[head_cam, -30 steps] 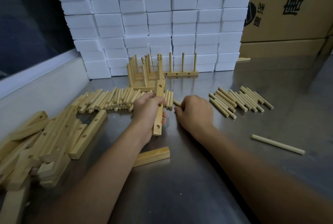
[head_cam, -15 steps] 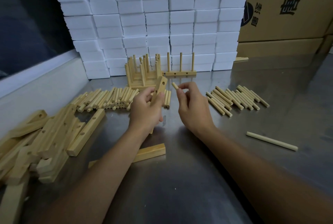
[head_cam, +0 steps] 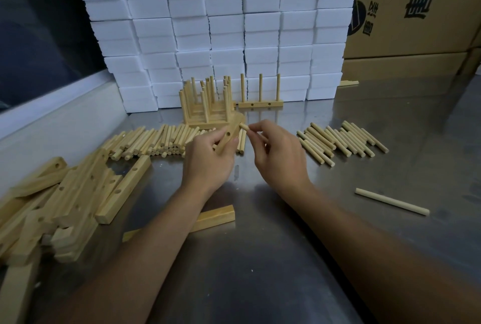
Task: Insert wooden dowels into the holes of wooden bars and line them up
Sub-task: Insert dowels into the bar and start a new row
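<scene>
Bars [head_cam: 65, 193] lie heaped at the table's [head_cam: 260, 271] left edge, partly cut off. Left hand [head_cam: 208, 159] grips a tilted bar [head_cam: 230, 133], its lower end hidden in the fist. Right hand [head_cam: 278, 157] pinches a dowel [head_cam: 244, 126] just beside the bar's top; only the tip shows. Dowels [head_cam: 341, 141] lie farther right.

Both bare forearms are reaching in from the bottom edge, the left from 7 o'clock, the right from 4 o'clock, converging toward centre. The left hand [head_cam: 208, 159] is curling its fingers round a drilled wooden bar [head_cam: 230, 134], tilting it toward 1 o'clock. The right hand [head_cam: 278, 153], back upward, is pinching a short dowel [head_cam: 244, 126] between thumb and forefinger, its tip pointing toward 10 o'clock at the bar.
</scene>
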Demonstrator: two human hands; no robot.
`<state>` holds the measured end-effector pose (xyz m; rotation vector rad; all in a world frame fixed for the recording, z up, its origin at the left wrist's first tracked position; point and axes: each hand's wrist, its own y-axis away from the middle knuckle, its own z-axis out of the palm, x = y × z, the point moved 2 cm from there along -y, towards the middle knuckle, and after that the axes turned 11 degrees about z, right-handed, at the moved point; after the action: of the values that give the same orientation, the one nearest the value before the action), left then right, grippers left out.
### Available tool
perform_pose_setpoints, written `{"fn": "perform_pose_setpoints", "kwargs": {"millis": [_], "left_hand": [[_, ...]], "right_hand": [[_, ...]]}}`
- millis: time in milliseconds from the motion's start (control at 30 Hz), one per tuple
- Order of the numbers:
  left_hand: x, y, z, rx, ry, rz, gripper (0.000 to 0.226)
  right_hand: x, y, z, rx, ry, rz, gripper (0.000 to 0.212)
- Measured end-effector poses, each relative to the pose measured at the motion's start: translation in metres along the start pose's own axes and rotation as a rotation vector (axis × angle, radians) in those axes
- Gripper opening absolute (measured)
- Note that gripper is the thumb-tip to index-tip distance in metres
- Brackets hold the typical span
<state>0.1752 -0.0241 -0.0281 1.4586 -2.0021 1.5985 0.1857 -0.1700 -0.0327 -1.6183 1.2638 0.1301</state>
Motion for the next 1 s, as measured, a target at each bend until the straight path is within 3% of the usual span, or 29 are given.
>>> {"fn": "perform_pose_setpoints", "kwargs": {"millis": [133, 267, 533, 700, 800, 900, 1000], "left_hand": [[0.004, 0.002, 0.0, -0.056, -0.161, 0.094, 0.033], [0.007, 0.003, 0.002, -0.078, -0.166, 0.115, 0.034], [0.013, 0.005, 0.002, -0.101, -0.174, 0.176, 0.042], [0.007, 0.003, 0.002, -0.12, -0.055, 0.066, 0.024], [0.007, 0.0, 0.0, -0.079, 0.068, -0.084, 0.034], [0.007, 0.001, 0.0, -0.065, 0.235, -0.243, 0.03], [0.009, 0.001, 0.002, -0.101, 0.373, -0.331, 0.024]], "right_hand": [[-0.001, 0.001, -0.002, 0.064, 0.109, -0.034, 0.017], [-0.004, 0.004, -0.003, 0.128, 0.126, -0.068, 0.016], [0.005, 0.0, -0.001, 0.061, -0.015, 0.039, 0.021], [0.008, -0.008, -0.005, -0.039, -0.331, 0.285, 0.004], [0.004, -0.017, -0.009, -0.111, -0.612, 0.46, 0.006], [-0.002, -0.023, -0.013, -0.146, -0.773, 0.481, 0.009], [-0.004, -0.021, -0.013, -0.123, -0.783, 0.459, 0.009]]}}
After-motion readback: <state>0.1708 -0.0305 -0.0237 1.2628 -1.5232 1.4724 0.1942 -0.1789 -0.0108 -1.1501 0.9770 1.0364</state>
